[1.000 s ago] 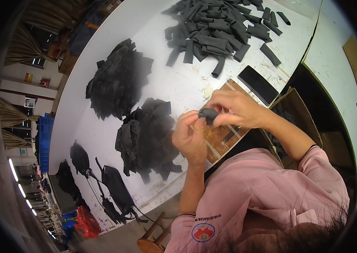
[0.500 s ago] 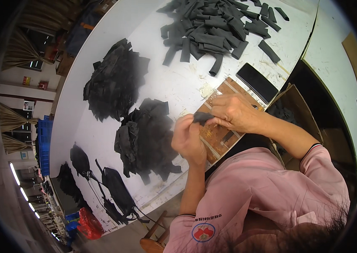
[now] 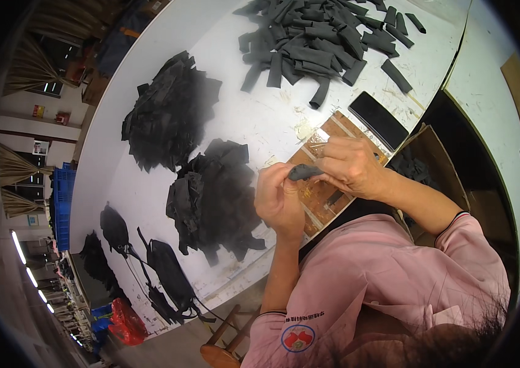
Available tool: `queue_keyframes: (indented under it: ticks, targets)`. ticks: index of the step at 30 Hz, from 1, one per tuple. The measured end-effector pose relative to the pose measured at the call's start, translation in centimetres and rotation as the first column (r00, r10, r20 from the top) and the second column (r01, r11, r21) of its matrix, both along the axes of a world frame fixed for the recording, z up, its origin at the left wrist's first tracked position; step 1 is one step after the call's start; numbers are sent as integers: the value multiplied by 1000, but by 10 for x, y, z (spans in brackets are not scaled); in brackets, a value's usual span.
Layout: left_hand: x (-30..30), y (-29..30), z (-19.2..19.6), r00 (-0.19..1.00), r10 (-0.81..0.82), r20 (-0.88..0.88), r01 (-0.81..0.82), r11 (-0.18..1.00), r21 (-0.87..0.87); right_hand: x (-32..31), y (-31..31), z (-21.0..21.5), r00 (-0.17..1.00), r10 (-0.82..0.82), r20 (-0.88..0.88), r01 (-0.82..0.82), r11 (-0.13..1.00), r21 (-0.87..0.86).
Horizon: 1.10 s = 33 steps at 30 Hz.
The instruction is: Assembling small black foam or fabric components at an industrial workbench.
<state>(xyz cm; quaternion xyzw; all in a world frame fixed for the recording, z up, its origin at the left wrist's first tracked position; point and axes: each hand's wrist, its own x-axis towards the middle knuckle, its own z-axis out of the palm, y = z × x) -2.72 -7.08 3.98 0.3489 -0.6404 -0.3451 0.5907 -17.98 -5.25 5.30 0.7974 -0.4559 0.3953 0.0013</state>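
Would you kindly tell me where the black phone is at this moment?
In the head view, the black phone lies right of centre on the white table, beside the brown board and just beyond the right hand.

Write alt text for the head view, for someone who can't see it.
A person's left grip and right grip hold a small dark fabric piece above a wooden board on a white table. A black phone lies beside the board; dark fabric heaps lie across the table.

A black phone [image 3: 378, 121] lies flat, well apart from a wooden stool [image 3: 218, 355] and a red bag [image 3: 127, 324].
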Motion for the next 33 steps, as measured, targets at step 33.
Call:
queue_keyframes:
  ticks: [33]
  targets:
    - [-1,-11,27,970,-151,191,148,989,28,-10,-6,10,986,87,139,-127,940,317]
